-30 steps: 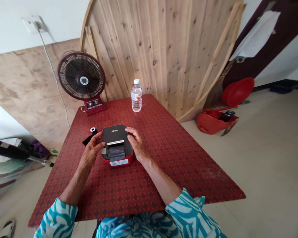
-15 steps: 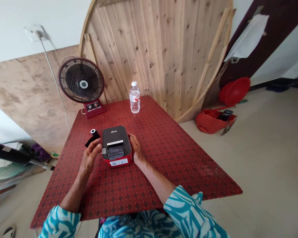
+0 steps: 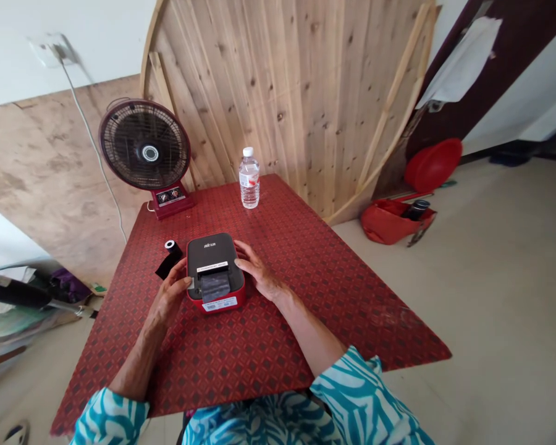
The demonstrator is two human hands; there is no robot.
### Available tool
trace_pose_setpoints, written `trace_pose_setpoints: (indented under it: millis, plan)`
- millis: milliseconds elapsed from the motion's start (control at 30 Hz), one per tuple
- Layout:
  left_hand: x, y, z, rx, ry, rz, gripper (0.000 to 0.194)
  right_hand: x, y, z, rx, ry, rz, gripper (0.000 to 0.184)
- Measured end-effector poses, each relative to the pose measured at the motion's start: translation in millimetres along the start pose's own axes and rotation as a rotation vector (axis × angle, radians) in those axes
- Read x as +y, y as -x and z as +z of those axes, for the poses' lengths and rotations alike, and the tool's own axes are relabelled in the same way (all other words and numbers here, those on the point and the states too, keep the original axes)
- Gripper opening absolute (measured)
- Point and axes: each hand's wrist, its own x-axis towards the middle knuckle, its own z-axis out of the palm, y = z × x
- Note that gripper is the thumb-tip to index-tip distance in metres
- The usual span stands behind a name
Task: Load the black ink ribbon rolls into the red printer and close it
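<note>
A label printer [image 3: 208, 250], black on top with a red body, rests on the red patterned table. A strip of dark film or label [image 3: 215, 285] comes out of its front slot, above a white sticker on the front face. My left hand [image 3: 169, 289] holds the printer's left side, its thumb near the top edge. On the opposite side, my right hand [image 3: 259, 272] grips the right edge, with the thumb on the top rim and the fingers along the side. Just beyond my left hand lies a small roll of black ribbon [image 3: 170, 247], partly unrolled.
A desk fan [image 3: 148, 151] stands at the table's back left. Further right is a clear water bottle [image 3: 249, 179] with a white cap. The table [image 3: 324, 309] backs onto a large round wooden panel [image 3: 282, 93]. A red bag [image 3: 384, 222] sits on the floor at right.
My right hand has shifted so its thumb now lies on the printer's top edge. My left hand has come closer against the left side. The view has tilted slightly.
</note>
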Motion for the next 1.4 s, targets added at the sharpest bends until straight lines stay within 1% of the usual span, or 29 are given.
trace_pose_setpoints:
  millis: [100, 267, 367, 467, 567, 667, 867, 1000, 1100, 1200, 1267, 1400]
  plan:
    - [-1.0, -1.6, -1.0, -0.005, 0.018, -0.024, 0.064, 0.7, 0.2, 0.5, 0.009, -0.011, -0.01, 0.052]
    - [-1.0, -2.0, -2.9, -0.045, 0.01, -0.051, 0.064, 11.8, -0.2, 3.4, 0.09, 0.025, -0.058, 0.051]
    - [0.9, 0.0, -3.5, -0.076, 0.001, -0.053, 0.063, 21.8, 0.4, 7.4, 0.193, 0.053, -0.097, 0.047]
    - [1.1, 1.0, -5.0, -0.082, 0.006, -0.054, 0.063, 31.4, 0.9, 11.7, 0.317, 0.023, -0.135, 0.046]
    - [0.1, 0.2, -6.5, -0.082, 0.035, -0.07, 0.065, 36.4, 1.2, 14.2, 0.379, -0.002, -0.144, 0.046]
    - [0.6, -0.3, -4.7, -0.078, 0.049, -0.075, 0.064, 36.7, 1.5, 14.6, 0.383, 0.029, -0.143, 0.046]
    - [3.6, 1.2, 2.2, -0.059, 0.017, -0.038, 0.061, 37.6, 2.4, 13.2, 0.374, 0.109, -0.154, 0.043]
    - [2.8, 0.3, -2.1, -0.062, -0.011, -0.051, 0.063, 39.4, 2.2, 11.3, 0.365, 0.129, -0.117, 0.043]
    - [1.8, -0.6, -4.0, -0.06, -0.007, -0.07, 0.065, 36.1, 1.7, 8.1, 0.35, 0.144, -0.111, 0.043]
    - [1.3, -0.8, 0.5, -0.039, 0.022, -0.066, 0.064, 29.6, 1.1, 4.7, 0.277, 0.14, -0.091, 0.046]
    - [1.3, -0.7, 5.6, -0.018, 0.032, -0.048, 0.061, 26.7, 0.8, 3.6, 0.252, 0.134, -0.073, 0.048]
    - [1.4, -0.4, 11.8, 0.015, 0.038, -0.045, 0.059, 28.6, 1.2, 5.5, 0.291, 0.168, -0.103, 0.048]
